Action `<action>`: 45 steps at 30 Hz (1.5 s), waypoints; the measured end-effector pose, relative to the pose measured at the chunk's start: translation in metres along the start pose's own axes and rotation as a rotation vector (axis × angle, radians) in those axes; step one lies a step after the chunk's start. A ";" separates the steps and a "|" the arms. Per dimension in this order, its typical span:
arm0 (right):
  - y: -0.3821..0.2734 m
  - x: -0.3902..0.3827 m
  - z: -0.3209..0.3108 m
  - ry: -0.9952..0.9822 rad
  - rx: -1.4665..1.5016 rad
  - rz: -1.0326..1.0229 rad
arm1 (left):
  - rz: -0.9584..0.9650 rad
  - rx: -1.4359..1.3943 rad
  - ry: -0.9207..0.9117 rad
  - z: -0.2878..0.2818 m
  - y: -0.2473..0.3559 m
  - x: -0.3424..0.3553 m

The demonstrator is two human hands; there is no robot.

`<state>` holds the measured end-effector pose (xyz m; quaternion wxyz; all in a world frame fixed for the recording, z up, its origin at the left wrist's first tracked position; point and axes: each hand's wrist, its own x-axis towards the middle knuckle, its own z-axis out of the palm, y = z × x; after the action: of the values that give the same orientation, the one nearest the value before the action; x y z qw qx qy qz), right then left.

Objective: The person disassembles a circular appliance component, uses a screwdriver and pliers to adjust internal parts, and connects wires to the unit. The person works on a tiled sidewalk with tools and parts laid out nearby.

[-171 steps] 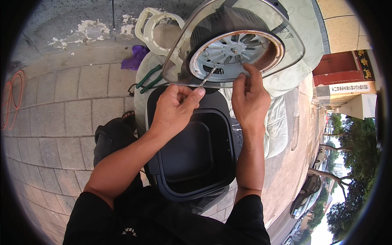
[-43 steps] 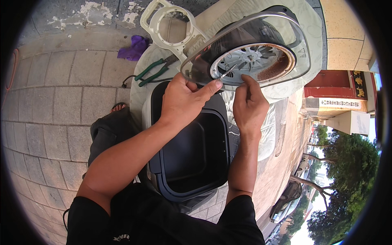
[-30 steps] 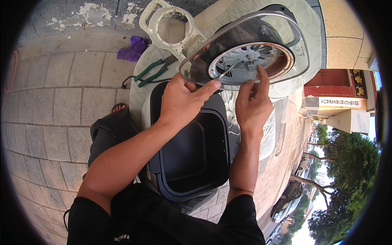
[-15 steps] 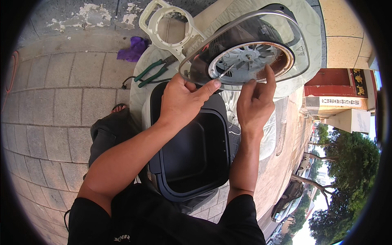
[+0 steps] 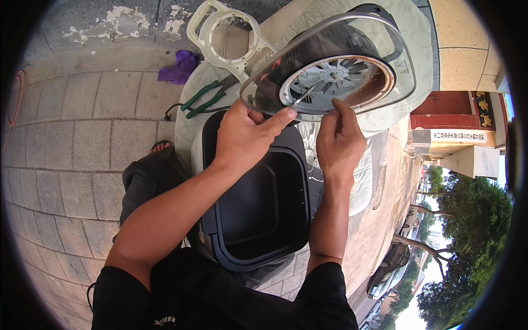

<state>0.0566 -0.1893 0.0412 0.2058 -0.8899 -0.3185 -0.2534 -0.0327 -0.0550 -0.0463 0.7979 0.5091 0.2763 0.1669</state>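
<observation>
An air fryer's upper housing (image 5: 308, 49) is tipped up in front of me, with a clear rim around it. Its round opening shows a metal fan (image 5: 334, 77) and a rust-brown patch (image 5: 374, 91). My left hand (image 5: 250, 132) is closed on the near left rim, thumb on top. A thin metal rod (image 5: 304, 97) sticks out beside that thumb into the opening; its other end is hidden. Fingers bent over the near rim, my right hand (image 5: 341, 143) is closed there, its fingertips by the opening. Below my hands stands a black square air fryer basket (image 5: 258, 203).
Green-handled pliers (image 5: 206, 99) and a cream plastic ring frame (image 5: 206, 41) lie on the covered table (image 5: 404, 110). A purple cloth (image 5: 180, 67) is to the left. A person's sandalled foot (image 5: 160, 146) shows on the paving. Trees and parked cars are at right.
My right index finger, stretched toward the rusty patch before, has drawn back and bent at the near rim. The housing has shifted very slightly; my left hand stays in place.
</observation>
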 end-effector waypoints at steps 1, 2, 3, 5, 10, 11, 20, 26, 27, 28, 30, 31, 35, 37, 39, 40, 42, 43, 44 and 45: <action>-0.001 0.001 -0.001 0.004 0.024 0.005 | 0.002 -0.001 -0.001 0.000 0.000 0.000; -0.003 0.001 -0.001 -0.003 0.022 0.010 | 0.005 -0.001 -0.001 -0.001 0.001 0.000; -0.004 0.001 -0.002 -0.009 0.020 0.016 | 0.007 -0.002 -0.002 -0.001 0.001 0.000; -0.004 0.002 -0.003 -0.008 0.027 0.015 | 0.000 -0.005 -0.007 -0.001 0.001 0.000; -0.003 0.001 -0.001 0.005 0.039 0.000 | -0.010 -0.030 -0.005 0.000 0.003 -0.001; -0.002 0.001 -0.001 0.010 0.036 -0.012 | -0.008 -0.031 -0.005 0.000 0.003 -0.001; -0.013 0.004 -0.007 -0.007 0.057 0.114 | -0.016 -0.001 -0.005 -0.001 0.004 -0.002; -0.010 0.005 -0.008 -0.022 0.029 0.110 | 0.015 -0.009 -0.035 0.000 0.002 0.001; -0.009 0.005 -0.008 -0.021 0.031 0.103 | 0.016 -0.016 -0.038 0.000 0.002 0.001; -0.009 0.005 -0.008 -0.020 0.033 0.097 | 0.009 -0.025 -0.029 0.001 0.001 0.001; -0.007 0.005 -0.007 -0.014 0.029 0.091 | -0.004 -0.042 -0.009 0.002 -0.001 0.002; -0.007 0.004 -0.006 -0.011 0.027 0.088 | -0.004 -0.018 -0.018 0.002 -0.002 0.002; -0.004 0.003 -0.006 0.004 0.034 0.076 | -0.008 0.020 -0.056 0.001 0.001 0.005; -0.005 0.003 -0.004 0.009 0.047 0.074 | -0.014 0.026 -0.046 0.000 0.001 0.006; -0.006 0.004 -0.004 0.004 0.035 0.074 | -0.029 0.043 -0.019 0.002 -0.003 0.007; -0.006 0.005 -0.005 0.001 0.028 0.075 | -0.032 0.041 -0.021 0.002 -0.003 0.007; -0.012 0.007 -0.006 0.009 0.035 0.088 | -0.036 0.038 -0.026 0.001 -0.004 0.007; -0.015 0.009 -0.007 0.013 0.039 0.094 | -0.033 0.037 -0.023 0.001 -0.004 0.007; -0.017 0.010 -0.008 -0.001 0.026 0.093 | -0.030 0.037 -0.020 0.001 -0.004 0.007; -0.018 0.012 -0.009 -0.016 0.011 0.092 | -0.027 0.036 -0.019 0.002 -0.004 0.007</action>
<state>0.0500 -0.1760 0.0594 0.2196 -0.9045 -0.2804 -0.2348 -0.0265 -0.0542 -0.0513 0.7935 0.5209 0.2787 0.1463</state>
